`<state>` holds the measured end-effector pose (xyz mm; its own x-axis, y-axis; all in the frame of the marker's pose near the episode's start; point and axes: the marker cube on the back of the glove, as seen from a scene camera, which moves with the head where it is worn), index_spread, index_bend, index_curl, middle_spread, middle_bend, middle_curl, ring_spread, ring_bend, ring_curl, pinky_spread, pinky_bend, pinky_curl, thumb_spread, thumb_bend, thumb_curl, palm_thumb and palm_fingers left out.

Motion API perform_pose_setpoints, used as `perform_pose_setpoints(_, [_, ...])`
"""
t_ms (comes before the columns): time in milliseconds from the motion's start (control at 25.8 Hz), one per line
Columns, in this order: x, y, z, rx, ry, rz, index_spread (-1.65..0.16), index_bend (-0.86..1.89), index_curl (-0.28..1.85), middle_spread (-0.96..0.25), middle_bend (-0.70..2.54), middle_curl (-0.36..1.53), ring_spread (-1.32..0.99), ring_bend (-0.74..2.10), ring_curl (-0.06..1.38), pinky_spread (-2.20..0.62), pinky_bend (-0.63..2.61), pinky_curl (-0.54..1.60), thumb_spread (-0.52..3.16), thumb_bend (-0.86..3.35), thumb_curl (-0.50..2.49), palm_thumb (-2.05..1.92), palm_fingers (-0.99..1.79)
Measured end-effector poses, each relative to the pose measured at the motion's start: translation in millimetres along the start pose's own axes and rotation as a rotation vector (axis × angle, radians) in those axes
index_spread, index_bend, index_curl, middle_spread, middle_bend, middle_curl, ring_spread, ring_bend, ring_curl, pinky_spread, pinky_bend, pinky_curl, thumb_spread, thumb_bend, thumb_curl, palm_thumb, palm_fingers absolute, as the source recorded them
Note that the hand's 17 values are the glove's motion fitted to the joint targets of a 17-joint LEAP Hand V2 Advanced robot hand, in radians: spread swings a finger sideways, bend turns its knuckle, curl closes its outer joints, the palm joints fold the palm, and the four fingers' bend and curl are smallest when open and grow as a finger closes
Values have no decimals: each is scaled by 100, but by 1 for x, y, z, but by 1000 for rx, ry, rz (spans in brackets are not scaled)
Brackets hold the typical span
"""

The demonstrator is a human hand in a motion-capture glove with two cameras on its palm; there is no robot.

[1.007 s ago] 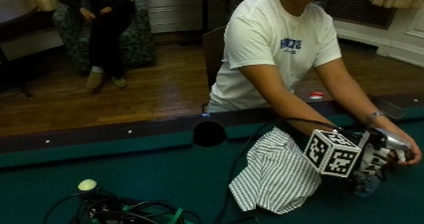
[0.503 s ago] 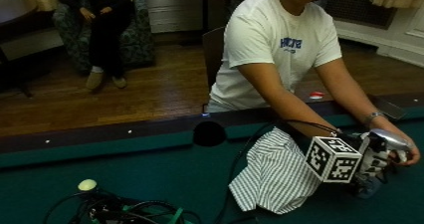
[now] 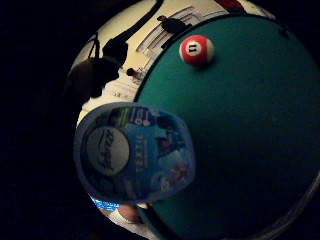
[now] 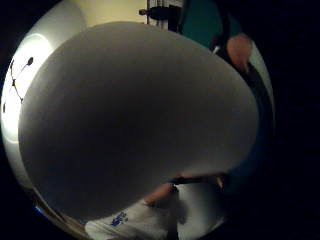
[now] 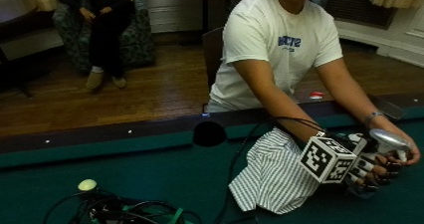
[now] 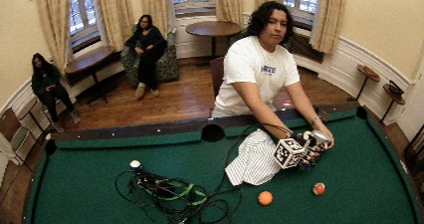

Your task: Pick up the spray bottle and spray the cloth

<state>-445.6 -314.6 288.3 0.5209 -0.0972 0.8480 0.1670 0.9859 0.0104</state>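
Note:
In the outside view my gloved right hand [image 5: 368, 171] grips the spray bottle [image 5: 388, 139] just above the green felt, fingers curled round its body. The silver spray head shows above the glove, and the bare left hand [image 5: 407, 155] holds the bottle from the far side. The striped cloth [image 5: 273, 176] lies crumpled on the felt right beside the gloved hand, on the pocket side. The bottle's blue label [image 3: 134, 152] fills the little finger side palm view. A grey rounded surface [image 4: 135, 120] blocks the thumb side view.
A red striped ball [image 6: 318, 188] and an orange ball [image 6: 265, 197] lie on the felt in front of the hand. A tangle of cables [image 6: 173, 195] with a white ball [image 6: 135, 164] sits at the left. A side pocket [image 5: 209, 133] opens in the rail [image 5: 99, 142] behind the cloth.
The gloved hand has sunk slightly toward the felt with the bottle still in it. The cloth and the left hand have stayed put.

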Motion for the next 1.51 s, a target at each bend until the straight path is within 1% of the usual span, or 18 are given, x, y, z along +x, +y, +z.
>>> perform_pose_setpoints(116, [-2, 9, -17, -29, 120, -32, -34, 16, 56, -18, 45, 47, -16, 59, 44, 0, 27, 39, 76, -9, 70, 65, 70])
perform_pose_setpoints(271, [-7, 25, -47, -60, 287, -83, -37, 10, 49, -18, 32, 43, -16, 52, 41, 5, 32, 39, 85, -8, 62, 54, 58])
perform_pose_setpoints(542, [-22, 60, -101, -83, 450, -176, -40, 10, 40, -18, 28, 40, -15, 46, 36, 11, 32, 37, 94, -5, 53, 45, 52])
perform_pose_setpoints(697, [-34, 83, -122, -129, 525, -238, -41, 10, 37, -18, 27, 39, -15, 44, 35, 13, 31, 36, 97, -4, 50, 43, 52])
perform_pose_setpoints(1084, [-69, 159, -145, -299, 783, -413, -43, 12, 31, -18, 24, 38, -15, 41, 34, 17, 30, 36, 100, -3, 43, 39, 46])
perform_pose_setpoints(1278, [-86, 195, -150, -367, 831, -488, -43, 10, 29, -18, 24, 38, -15, 41, 34, 18, 30, 36, 100, -4, 41, 38, 44])
perform_pose_setpoints(1510, [-99, 216, -167, -390, 854, -515, -44, 11, 26, -18, 22, 37, -15, 41, 34, 18, 31, 36, 100, -4, 38, 36, 42])
